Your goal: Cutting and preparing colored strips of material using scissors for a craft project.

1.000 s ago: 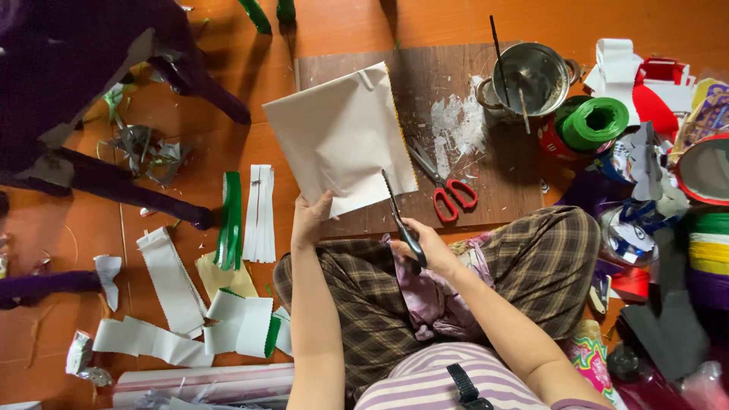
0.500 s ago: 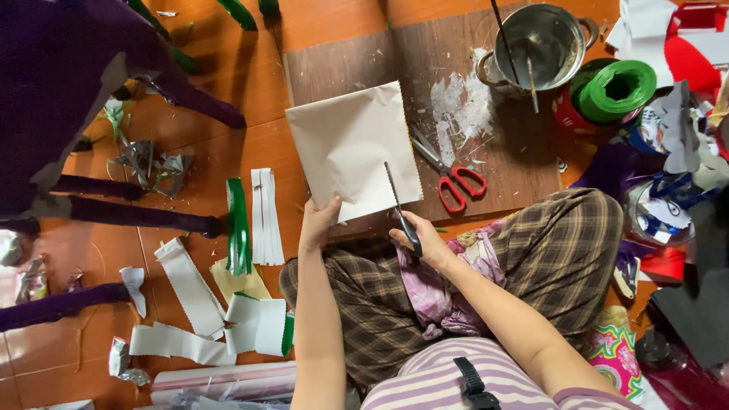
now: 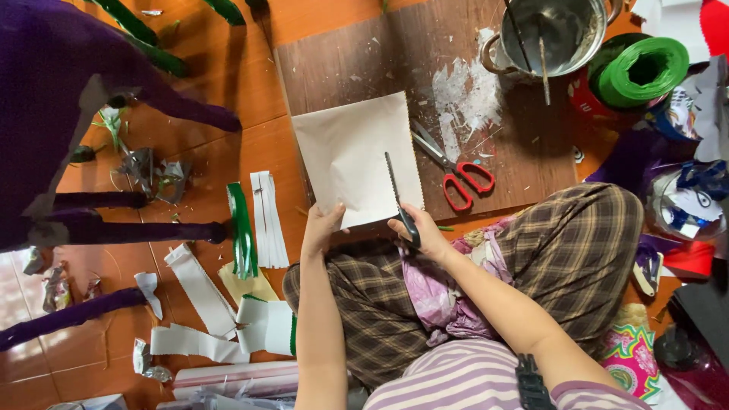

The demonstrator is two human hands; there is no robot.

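My left hand (image 3: 325,228) pinches the near edge of a pale cream sheet of paper (image 3: 357,156), thumb on top, holding it up over the brown wooden board (image 3: 364,61) that lies on the orange floor (image 3: 258,152). My right hand (image 3: 425,235) is closed around the dark handles of long, thin-bladed pinking scissors (image 3: 396,197), whose blades lie across the right part of the sheet, pointing away from me. The sheet's right edge is zigzag cut. Just to the right, on the board, lies a pair of red-handled scissors (image 3: 456,171), apart from the sheet. Beyond them stands a steel pot (image 3: 554,34) with sticks in it, and beside it a roll of green ribbon (image 3: 642,72). To my left, white paper strips (image 3: 267,209) and a green strip (image 3: 241,228) lie scattered on the floor. My plaid-trousered legs (image 3: 569,243) are crossed beneath my arms.
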